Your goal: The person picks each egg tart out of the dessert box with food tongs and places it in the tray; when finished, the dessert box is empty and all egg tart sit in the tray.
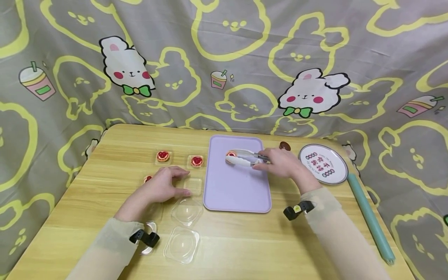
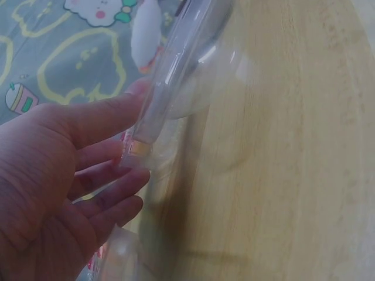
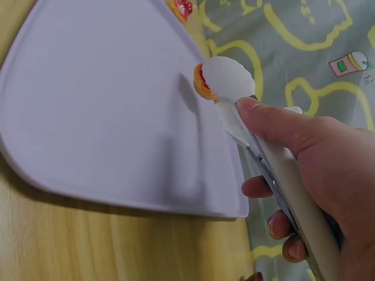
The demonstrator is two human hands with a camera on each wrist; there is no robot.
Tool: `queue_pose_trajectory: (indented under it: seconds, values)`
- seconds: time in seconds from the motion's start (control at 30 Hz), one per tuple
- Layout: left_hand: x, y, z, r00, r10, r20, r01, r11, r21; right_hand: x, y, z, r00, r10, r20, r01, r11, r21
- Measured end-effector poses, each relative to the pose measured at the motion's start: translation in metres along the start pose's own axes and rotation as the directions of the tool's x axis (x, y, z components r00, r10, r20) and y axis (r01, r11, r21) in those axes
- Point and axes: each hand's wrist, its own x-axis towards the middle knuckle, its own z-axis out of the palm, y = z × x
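Note:
My right hand (image 1: pixel 281 161) grips a pair of tongs (image 3: pixel 281 181) with white tips. Between those tips is a small tart (image 1: pixel 231 156) with an orange crust and red topping, held above the lilac tray (image 1: pixel 236 194). On the left, my left hand (image 1: pixel 162 184) has its fingers spread beside a clear plastic box (image 1: pixel 193 186) with nothing in it. In the left wrist view the thumb lies close against clear plastic (image 2: pixel 167 76); whether it touches cannot be told. Two tarts, one on the left (image 1: pixel 163 156) and one on the right (image 1: pixel 196 161), sit in clear boxes beyond this hand.
Another tart (image 1: pixel 147 179) is partly hidden by the left hand. Clear lids (image 1: pixel 182 245) lie near the front. At the right are a white plate (image 1: pixel 323 165) with red lettering, a green roll (image 1: pixel 371 217) and a brown round object (image 1: pixel 285 146). A patterned curtain (image 1: pixel 245 70) hangs behind the table.

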Motion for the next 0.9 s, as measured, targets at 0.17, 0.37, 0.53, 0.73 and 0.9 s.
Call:
queue_pose_trajectory:
  seconds: [0.17,0.37,0.53,0.73,0.9]
  values:
    - [0.000,0.000,0.000,1.000,-0.002,-0.002,0.002,1.000,0.006,0.002,0.006,0.006,1.000,0.012,0.013,-0.012,1.000,0.011]
    - [-0.001,0.001,0.000,1.000,-0.007,0.000,0.007,1.000,0.022,0.003,0.010,0.013,0.999,0.050,0.012,-0.050,0.999,0.015]
    - [-0.001,0.001,0.000,0.999,0.036,0.005,-0.036,0.997,0.061,0.001,0.011,0.013,0.997,0.078,-0.005,-0.078,0.997,0.002]
    - [-0.003,0.002,-0.001,0.997,0.072,0.028,-0.075,0.989,0.126,-0.005,0.009,0.007,0.996,0.083,-0.043,-0.083,0.996,-0.016]
    - [-0.004,0.002,-0.001,0.997,0.059,0.046,-0.066,0.985,0.159,-0.011,0.008,0.000,0.993,0.082,-0.086,-0.086,0.995,-0.045]
